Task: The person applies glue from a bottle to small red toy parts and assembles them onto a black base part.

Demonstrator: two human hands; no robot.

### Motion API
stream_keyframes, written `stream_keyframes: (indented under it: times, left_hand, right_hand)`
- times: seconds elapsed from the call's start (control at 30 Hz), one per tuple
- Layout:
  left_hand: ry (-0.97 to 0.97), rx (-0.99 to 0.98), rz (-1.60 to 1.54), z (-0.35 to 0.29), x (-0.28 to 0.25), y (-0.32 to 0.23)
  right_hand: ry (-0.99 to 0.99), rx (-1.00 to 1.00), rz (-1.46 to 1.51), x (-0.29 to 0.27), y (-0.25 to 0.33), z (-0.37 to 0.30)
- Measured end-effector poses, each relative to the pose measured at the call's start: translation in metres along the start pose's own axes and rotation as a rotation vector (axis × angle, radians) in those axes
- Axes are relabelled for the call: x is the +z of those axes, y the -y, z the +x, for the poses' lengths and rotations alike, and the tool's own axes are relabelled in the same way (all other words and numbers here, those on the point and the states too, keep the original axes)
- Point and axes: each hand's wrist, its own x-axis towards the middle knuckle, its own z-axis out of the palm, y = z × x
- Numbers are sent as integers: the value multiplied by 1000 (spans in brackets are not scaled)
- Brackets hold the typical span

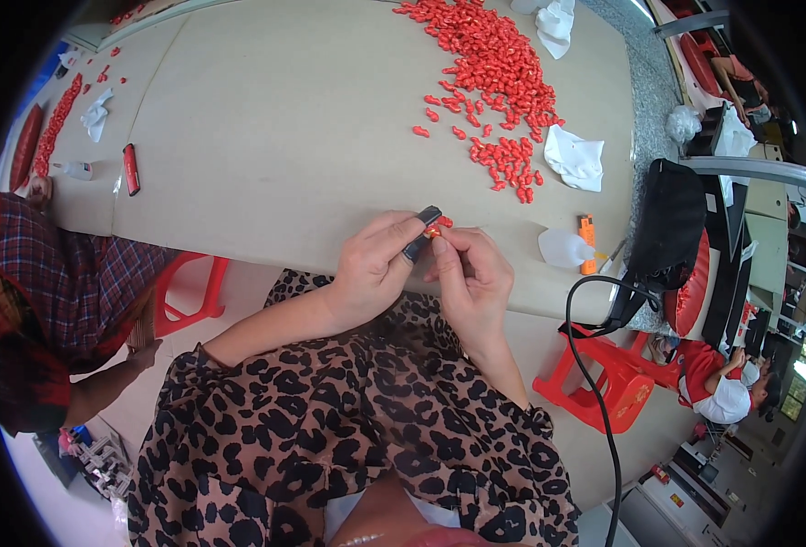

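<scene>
At the table's near edge, both hands meet around a small red piece (444, 221) with a yellowish spot. My left hand (377, 260) is closed, its fingertips pinching the piece. A dark, narrow covering or strip (421, 235) lies along those fingertips; I cannot tell whether it is worn or held. My right hand (474, 272) is closed too, with thumb and index finger pressed on the piece from the right. A large heap of similar red pieces (503, 68) lies beyond my hands, with a smaller cluster (508, 166) nearer.
To the right lie a white cloth (574, 159), a translucent bottle (563, 247), an orange tool (587, 242) and a black bag (666, 228) with a cable. Red stools (608, 378) stand below. A co-worker in a plaid garment (75, 264) sits left, near a red marker-like object (130, 170).
</scene>
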Motion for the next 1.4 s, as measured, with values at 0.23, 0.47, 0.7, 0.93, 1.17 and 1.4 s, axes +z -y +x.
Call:
stream_keyframes:
  times: [0.23, 0.47, 0.7, 0.93, 1.17, 1.4]
  left_hand:
    - [28, 3, 2, -1, 0, 1]
    - [50, -44, -59, -10, -2, -4]
    - [43, -70, -38, 3, 7, 14]
    - [16, -97, -18, 34, 24, 54]
    - [14, -56, -62, 51, 28, 79]
    - [19, -48, -77, 44, 27, 73]
  right_hand:
    - [4, -58, -30, -1, -3, 0]
    - [-15, -72, -26, 0, -3, -8]
    - [-23, -107, -131, -5, -24, 8]
    - [-18, -172, -200, -11, -51, 51]
    - [-12, -205, -217, -9, -68, 76]
    - [-14, -220, -232, -9, -66, 68]
